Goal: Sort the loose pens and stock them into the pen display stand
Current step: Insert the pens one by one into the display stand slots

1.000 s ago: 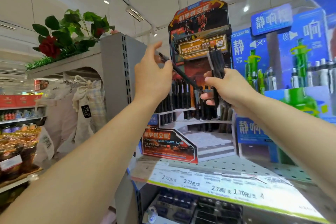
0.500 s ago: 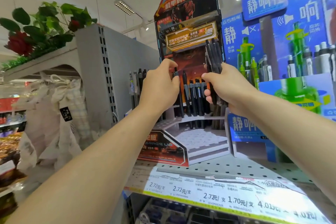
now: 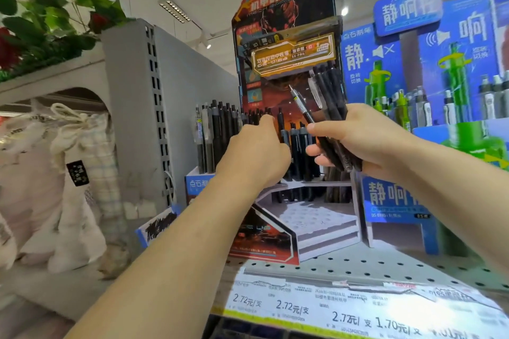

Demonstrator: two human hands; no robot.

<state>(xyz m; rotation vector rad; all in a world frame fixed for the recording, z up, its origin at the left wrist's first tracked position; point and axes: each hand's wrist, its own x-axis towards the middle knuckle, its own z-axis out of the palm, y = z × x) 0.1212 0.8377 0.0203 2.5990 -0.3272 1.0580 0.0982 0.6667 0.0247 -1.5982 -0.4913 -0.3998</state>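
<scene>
The red-and-black cardboard pen display stand (image 3: 286, 22) stands on the shelf, with a row of black pens (image 3: 298, 151) upright in its upper tier. My left hand (image 3: 256, 154) reaches into that row; its fingers curl round a black pen (image 3: 280, 121) that stands taller than its neighbours. My right hand (image 3: 366, 143) grips a bundle of black pens (image 3: 330, 91) in front of the stand's right side. One pen of the bundle (image 3: 301, 104) juts out up-left under my thumb. The stand's lower white steps (image 3: 316, 220) hold no pens.
A blue box of grey and black pens (image 3: 212, 132) sits left of the stand, against a grey shelf upright (image 3: 154, 118). A blue display with green pens (image 3: 454, 91) crowds the right. The perforated shelf (image 3: 358, 264) carries price labels. Cloth bags (image 3: 68, 187) hang at left.
My left hand brought a single black pen down from above into the stand's upper row. My right hand kept the bundle, and one pen now sticks out from it.
</scene>
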